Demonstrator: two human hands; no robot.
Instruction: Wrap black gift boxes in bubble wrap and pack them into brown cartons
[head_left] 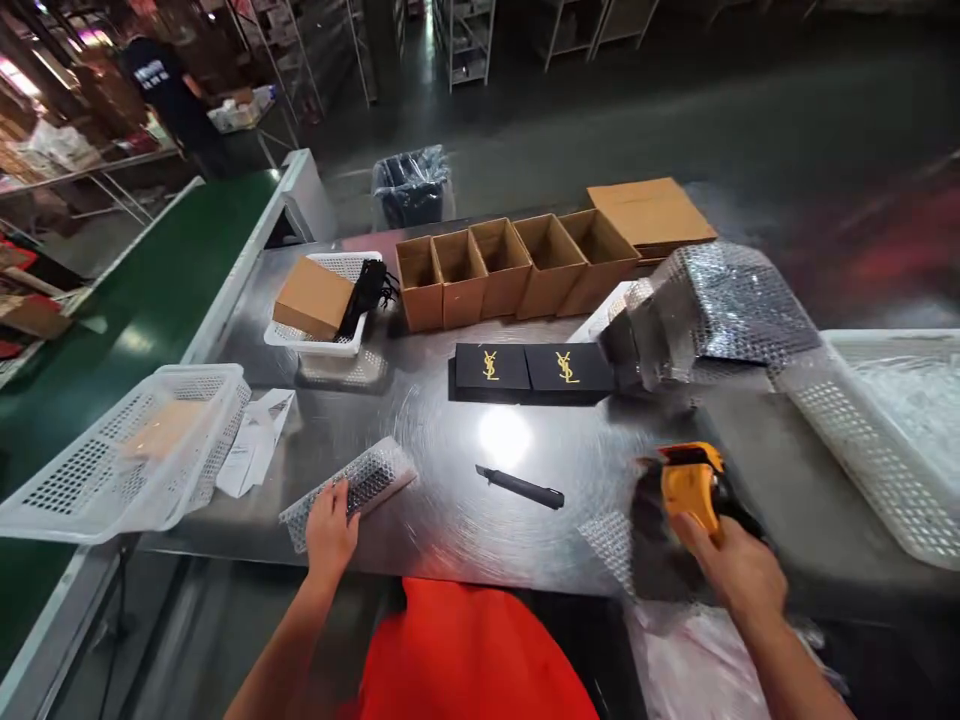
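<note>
Left hand [331,528], bubble-wrapped packet [373,482] beneath (slanted), tape dispenser [688,492] in right hand [739,572]

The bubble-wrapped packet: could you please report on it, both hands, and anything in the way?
Left hand on bubble-wrapped packet. Right hand gripping yellow tape dispenser. Black cutter lying on table between hands, clear of packet.

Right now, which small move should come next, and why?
Probably bring the yellow tape dispenser over to the bubble-wrapped packet: the right hand holds the dispenser away from it, while the left hand rests on the packet.
</note>
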